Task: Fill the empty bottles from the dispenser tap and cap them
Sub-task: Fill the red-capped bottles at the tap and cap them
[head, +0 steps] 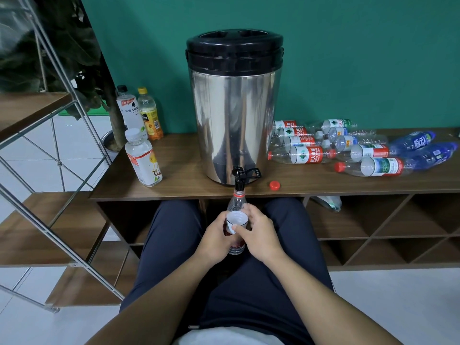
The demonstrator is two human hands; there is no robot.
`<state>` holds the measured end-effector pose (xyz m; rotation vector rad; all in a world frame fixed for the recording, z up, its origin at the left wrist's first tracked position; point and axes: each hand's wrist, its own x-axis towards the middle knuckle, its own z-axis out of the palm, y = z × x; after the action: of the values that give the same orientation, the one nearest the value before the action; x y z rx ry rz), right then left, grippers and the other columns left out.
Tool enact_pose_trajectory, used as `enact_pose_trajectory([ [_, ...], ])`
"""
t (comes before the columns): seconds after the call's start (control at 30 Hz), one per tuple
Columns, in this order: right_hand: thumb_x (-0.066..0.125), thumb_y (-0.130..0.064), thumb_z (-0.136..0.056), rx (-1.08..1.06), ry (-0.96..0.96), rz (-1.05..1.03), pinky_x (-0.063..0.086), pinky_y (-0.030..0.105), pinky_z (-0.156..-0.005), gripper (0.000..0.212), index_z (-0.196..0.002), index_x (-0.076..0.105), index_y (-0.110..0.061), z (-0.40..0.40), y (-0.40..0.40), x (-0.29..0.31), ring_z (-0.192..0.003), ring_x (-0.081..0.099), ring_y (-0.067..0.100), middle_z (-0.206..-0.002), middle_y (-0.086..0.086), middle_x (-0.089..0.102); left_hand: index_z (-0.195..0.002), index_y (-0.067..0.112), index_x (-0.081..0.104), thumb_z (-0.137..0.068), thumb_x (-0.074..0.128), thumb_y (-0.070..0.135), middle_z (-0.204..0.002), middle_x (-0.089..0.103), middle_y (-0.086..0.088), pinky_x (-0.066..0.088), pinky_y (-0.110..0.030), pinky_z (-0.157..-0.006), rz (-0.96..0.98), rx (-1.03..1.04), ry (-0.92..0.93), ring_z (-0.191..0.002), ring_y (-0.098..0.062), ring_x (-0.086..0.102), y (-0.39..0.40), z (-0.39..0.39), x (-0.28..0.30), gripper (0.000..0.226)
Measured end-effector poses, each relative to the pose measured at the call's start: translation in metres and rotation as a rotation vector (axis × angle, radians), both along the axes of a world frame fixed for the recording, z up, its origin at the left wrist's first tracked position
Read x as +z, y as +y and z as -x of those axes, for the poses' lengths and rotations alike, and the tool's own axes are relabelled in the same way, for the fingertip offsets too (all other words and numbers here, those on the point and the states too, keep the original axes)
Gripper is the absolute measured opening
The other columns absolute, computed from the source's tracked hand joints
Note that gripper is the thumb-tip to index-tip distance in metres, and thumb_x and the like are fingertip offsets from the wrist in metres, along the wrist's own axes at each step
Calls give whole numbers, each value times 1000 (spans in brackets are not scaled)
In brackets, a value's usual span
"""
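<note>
a clear bottle (236,207) is held up under the tap (240,181) of the big shiny dispenser (234,115), with its open neck right at the spout. it is gripped by both hands, the left hand (215,236) and the right hand (260,232) curled round its middle. a red cap (274,185) is seen lying on the wooden surface (179,180) near the tap. empty bottles (348,150) are piled on their sides to the right
</note>
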<state>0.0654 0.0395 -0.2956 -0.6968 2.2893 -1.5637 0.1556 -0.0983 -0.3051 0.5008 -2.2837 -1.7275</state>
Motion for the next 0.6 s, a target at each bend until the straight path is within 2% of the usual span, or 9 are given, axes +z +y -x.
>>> enact_pose_trajectory([
  [0.07,88,-8,-92,-2,1,-3,57,24,-103,61,-118,60,-56,0,1,2,-113,73,-3,-113,-36,75,-129,32,68,-91,82,6,-109,78,11,60,-24,-87,7,1,-3,-94,-1,71,0,0,0,48],
  [0.23,87,-7,-93,6,6,12,57,24,-103,62,-117,58,-57,-1,1,3,-113,73,-5,-112,-40,73,-129,32,69,-90,81,5,-110,78,12,58,-21,-86,6,1,-5,-94,0,71,0,0,0,48],
  [0.33,87,-7,-92,5,3,22,57,25,-103,63,-112,59,-60,-2,1,4,-112,74,-3,-112,-39,74,-128,30,69,-91,81,4,-109,78,12,57,-20,-85,3,2,-9,-93,1,71,0,0,0,48],
  [0.43,87,-7,-92,6,12,24,60,31,-105,63,-114,61,-60,-2,1,4,-112,75,0,-116,-28,78,-130,30,68,-91,81,4,-110,78,13,56,-18,-85,5,2,-9,-94,2,71,0,-1,0,49],
  [0.5,87,-9,-91,5,7,29,60,33,-106,59,-119,63,-55,-2,0,3,-113,75,0,-118,-23,79,-130,32,68,-90,82,6,-110,78,13,56,-19,-86,10,2,-7,-95,0,71,0,0,0,50],
  [0.6,87,-11,-91,13,1,29,61,40,-107,56,-135,66,-37,-2,-1,2,-115,75,4,-121,-18,79,-130,32,69,-90,82,5,-111,78,10,58,-22,-86,4,1,-2,-96,-2,72,0,1,-1,50],
])
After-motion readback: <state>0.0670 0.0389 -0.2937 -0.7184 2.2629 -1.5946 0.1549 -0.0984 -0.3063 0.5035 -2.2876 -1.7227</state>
